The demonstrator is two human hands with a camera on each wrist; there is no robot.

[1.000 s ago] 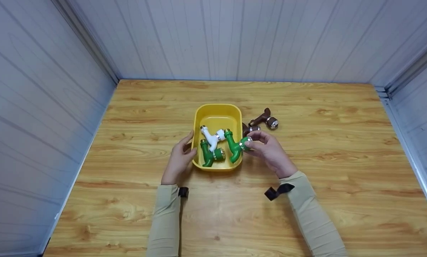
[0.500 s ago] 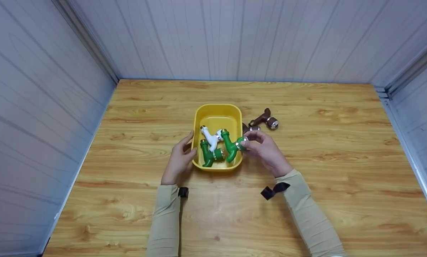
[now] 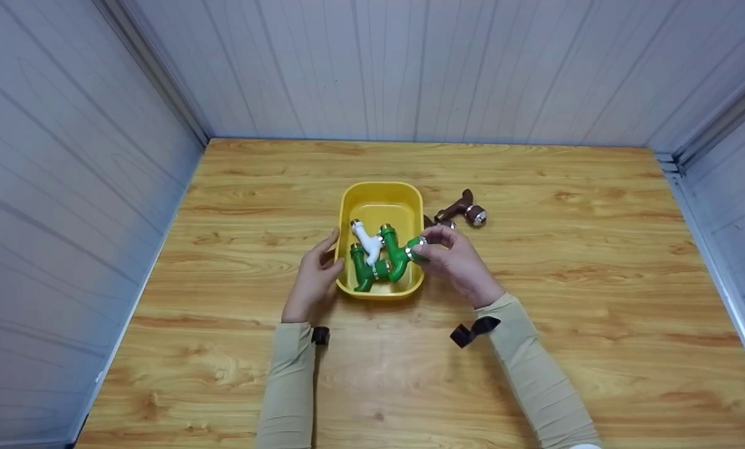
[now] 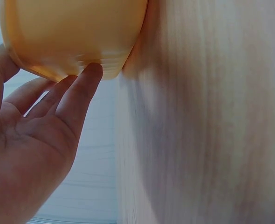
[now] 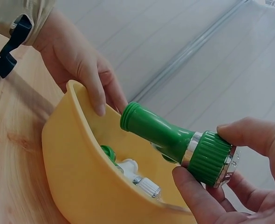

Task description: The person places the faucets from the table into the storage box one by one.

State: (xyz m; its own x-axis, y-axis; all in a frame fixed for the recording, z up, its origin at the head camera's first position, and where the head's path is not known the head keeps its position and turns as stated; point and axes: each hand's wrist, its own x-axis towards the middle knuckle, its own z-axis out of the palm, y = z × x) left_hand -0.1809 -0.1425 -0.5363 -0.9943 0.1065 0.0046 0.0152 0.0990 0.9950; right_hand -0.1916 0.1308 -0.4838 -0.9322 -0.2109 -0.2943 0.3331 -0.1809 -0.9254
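Observation:
A green tap [image 3: 394, 252] with a ribbed knob is held over the yellow bin [image 3: 381, 194]. My right hand [image 3: 462, 262] pinches it by the knob, thumb on one side and fingers on the other, as the right wrist view shows. At the bin's left side, my left hand [image 3: 313, 274] grips the wall, the thumb over the rim and the fingers [image 4: 84, 88] against the outside. Inside the bin lie a white tap [image 3: 367, 242] and another green tap [image 3: 364, 273]; the held tap partly covers the white one.
Two brown taps lie on the wooden table [image 3: 565, 262] right of the bin: one brown tap [image 3: 462, 204] in full sight, the other brown tap [image 3: 445, 224] partly hidden behind the bin and right hand. Pale panel walls [image 3: 409, 75] stand at the back and both sides.
The right hand has moved a little left with the green tap, carrying it from the bin's right rim further over the inside. The left hand and bin have stayed put.

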